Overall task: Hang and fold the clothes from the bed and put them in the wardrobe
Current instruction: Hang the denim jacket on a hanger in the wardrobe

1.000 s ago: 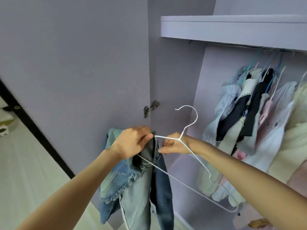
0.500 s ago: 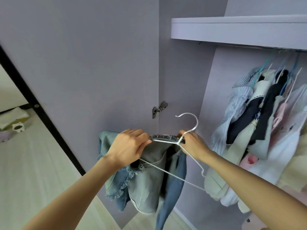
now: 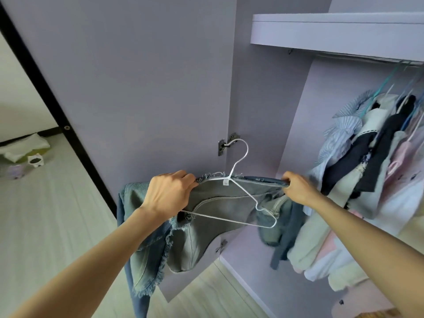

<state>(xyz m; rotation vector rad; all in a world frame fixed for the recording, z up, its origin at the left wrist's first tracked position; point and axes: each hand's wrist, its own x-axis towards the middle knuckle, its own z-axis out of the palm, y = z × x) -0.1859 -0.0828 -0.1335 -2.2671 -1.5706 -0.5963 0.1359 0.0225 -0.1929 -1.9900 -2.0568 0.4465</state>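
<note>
I have my left hand [image 3: 166,193] curled on the frayed top edge of the jeans [image 3: 220,207] and my right hand [image 3: 298,189] pinching the same edge at its far end, stretched between them across the hanger [image 3: 241,198], in front of the open wardrobe door [image 3: 128,88]. The denim looks heavy and limp, so I judge it will sag and slide off thin wire unless I hold it by the thick edge near the hanger's neck. To the right, clothes [image 3: 371,180] crowd the rail [image 3: 367,58] under a shelf [image 3: 332,31]; pale floor [image 3: 46,214] lies below
</note>
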